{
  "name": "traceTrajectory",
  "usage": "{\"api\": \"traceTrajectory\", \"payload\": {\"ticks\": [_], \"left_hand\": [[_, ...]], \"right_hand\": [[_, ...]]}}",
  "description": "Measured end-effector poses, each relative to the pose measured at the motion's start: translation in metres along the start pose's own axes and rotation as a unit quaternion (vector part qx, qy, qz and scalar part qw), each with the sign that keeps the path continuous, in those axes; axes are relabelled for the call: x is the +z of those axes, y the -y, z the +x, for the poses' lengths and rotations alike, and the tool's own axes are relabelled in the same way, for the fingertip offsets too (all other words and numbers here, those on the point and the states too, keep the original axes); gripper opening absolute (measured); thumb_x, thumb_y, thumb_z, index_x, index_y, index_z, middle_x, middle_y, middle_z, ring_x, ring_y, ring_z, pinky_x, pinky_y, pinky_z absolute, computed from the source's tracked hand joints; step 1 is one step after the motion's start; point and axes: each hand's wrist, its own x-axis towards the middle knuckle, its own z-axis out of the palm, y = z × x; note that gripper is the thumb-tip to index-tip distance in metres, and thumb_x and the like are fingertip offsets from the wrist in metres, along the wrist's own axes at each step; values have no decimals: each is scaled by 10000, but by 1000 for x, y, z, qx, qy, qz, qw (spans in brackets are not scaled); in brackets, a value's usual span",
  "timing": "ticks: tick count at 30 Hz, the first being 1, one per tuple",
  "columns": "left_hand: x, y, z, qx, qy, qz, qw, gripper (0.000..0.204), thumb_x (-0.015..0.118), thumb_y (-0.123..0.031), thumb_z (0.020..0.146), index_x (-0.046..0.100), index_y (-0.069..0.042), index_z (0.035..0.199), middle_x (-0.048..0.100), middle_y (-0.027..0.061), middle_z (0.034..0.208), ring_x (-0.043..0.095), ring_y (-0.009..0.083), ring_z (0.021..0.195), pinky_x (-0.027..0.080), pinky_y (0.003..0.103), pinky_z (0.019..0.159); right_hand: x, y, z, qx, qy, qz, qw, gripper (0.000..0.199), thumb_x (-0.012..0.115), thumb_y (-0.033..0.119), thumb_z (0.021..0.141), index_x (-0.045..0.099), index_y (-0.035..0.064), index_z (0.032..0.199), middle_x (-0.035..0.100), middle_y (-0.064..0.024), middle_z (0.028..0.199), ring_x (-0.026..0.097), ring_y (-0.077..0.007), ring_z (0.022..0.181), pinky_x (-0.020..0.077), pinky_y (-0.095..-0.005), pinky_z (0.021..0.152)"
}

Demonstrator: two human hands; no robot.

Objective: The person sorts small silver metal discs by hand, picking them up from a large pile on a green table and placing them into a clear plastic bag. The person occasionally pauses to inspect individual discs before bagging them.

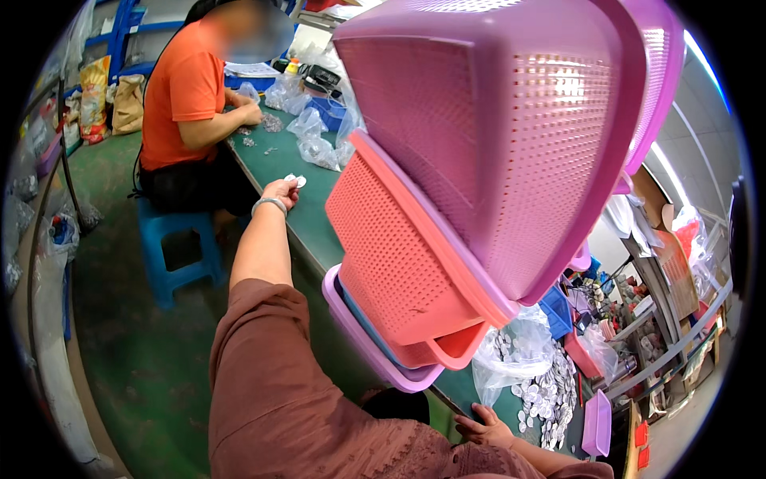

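Pale discs (296, 180) are held in the left hand (278, 194), above the green bench (309, 222) near its long edge. The fingers are closed in a pinch on them; their exact number cannot be told. The grip leaves much of the discs exposed, consistent with thin, light pieces needing little force. The left arm is outstretched past the basket stack, which appears to oblige the long reach.

The right hand (488, 429) rests at the bench edge, apparently for support. Its fingers are extended and loosely spread, with no object visible in them; contact with the nearby clear bag (515, 351) cannot be confirmed.

Containers: the clear bag shows similar discs through its film. A loose disc pile (550, 395) lies just beside it, presumably within convenient reach of the right hand. Beyond the pile is a small purple tray (597, 423); its contents cannot be determined.

The stack comprises a large purple basket (479, 120), a coral basket (391, 247) and a lower purple basket (363, 355). They sit closely together, probably to save bench space. Their interiors are largely hidden.

Further along, clear plastic bags (317, 149) lie before a seated co-worker (185, 96), whose hands are near small loose pieces (272, 123).
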Motion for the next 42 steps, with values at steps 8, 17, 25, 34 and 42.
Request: {"api": "traceTrajectory", "payload": {"ticks": [8, 17, 25, 34, 42], "left_hand": [[-3, -14, -16, 2, 21, 24, 999, 68, 596, -68, 824, 542, -50, 861, 533, 37, 711, 455, 121, 577, 367, 220, 451], [-16, -14, -12, -15, 81, -47, 995, 46, 591, -47, 814, 547, -47, 827, 502, 27, 691, 415, 117, 557, 365, 226, 471], [-15, -15, -15, -14, 73, -43, 996, 74, 585, -43, 817, 518, -37, 784, 466, 29, 664, 403, 122, 548, 366, 232, 470], [-13, -17, -23, -20, 88, -40, 995, 53, 581, -50, 822, 532, -30, 820, 464, 28, 667, 407, 119, 564, 369, 229, 473], [-22, -15, -11, -2, 137, -115, 984, 39, 528, -106, 847, 529, -131, 817, 508, 3, 687, 455, 131, 589, 362, 268, 504]], "right_hand": [[13, -3, -2, -2, 17, -3, 1000, 370, 514, 207, 716, 584, 258, 1076, 320, 45, 1352, 283, -383, 1185, 390, -496, 902], [21, -1, -7, 8, 27, 15, 999, 366, 516, 219, 737, 580, 256, 1095, 285, 41, 1370, 271, -403, 1179, 373, -532, 914], [16, 0, -6, 15, 59, 21, 998, 358, 505, 242, 751, 573, 263, 1102, 268, 38, 1378, 252, -416, 1196, 357, -542, 933], [14, 1, -5, 16, 67, 17, 997, 349, 512, 238, 733, 592, 260, 1073, 265, 42, 1379, 253, -406, 1200, 362, -524, 941], [14, 1, -4, 10, 54, -10, 998, 340, 520, 236, 723, 599, 256, 1053, 281, 44, 1369, 262, -394, 1198, 371, -510, 933]]}}
